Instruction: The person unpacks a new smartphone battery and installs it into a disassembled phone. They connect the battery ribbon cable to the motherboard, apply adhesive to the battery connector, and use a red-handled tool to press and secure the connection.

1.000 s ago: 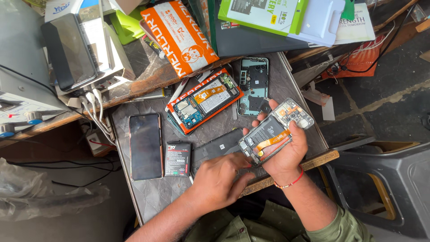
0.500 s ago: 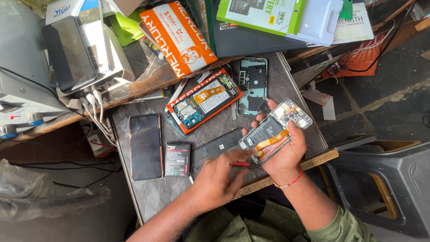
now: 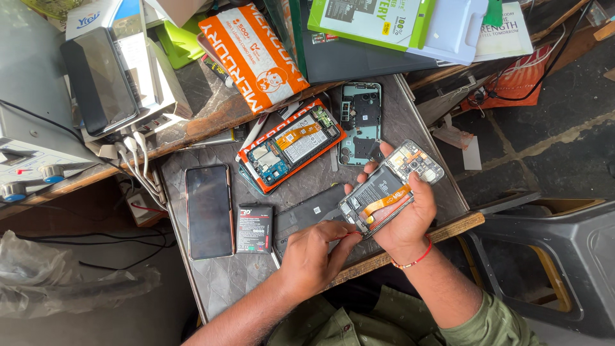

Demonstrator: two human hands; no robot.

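Holding the opened phone (image 3: 389,192) in your right hand (image 3: 405,221), you have it tilted above the near right part of the bench (image 3: 230,282), with its back cover off so the battery, an orange flex strip and the camera end are exposed. Your right grip is clamped on it: the fingers wrap the far and right edges and the thumb lies along the near side. A red thread bracelet (image 3: 413,259) circles that wrist.

Your left hand (image 3: 314,256) sits just left of the phone's near end, its fingers pinched together on a thin red-handled tool (image 3: 349,234) whose tip meets the lower corner of the phone. How much of the tool shows is slight, so its kind cannot be told for sure.

On the bench, just left of your left hand, a loose black battery (image 3: 254,228) lies flat, and a dark-screened smartphone (image 3: 209,210) lies further left beside it. A dark back panel (image 3: 307,214) lies partly under your left hand. Farther away, a second open phone in an orange frame (image 3: 293,145) rests at an angle, and a bare teal phone frame (image 3: 360,122) lies just right of it. An orange and white packet (image 3: 253,54) lies at the far edge, with a power supply unit (image 3: 25,160) far left.
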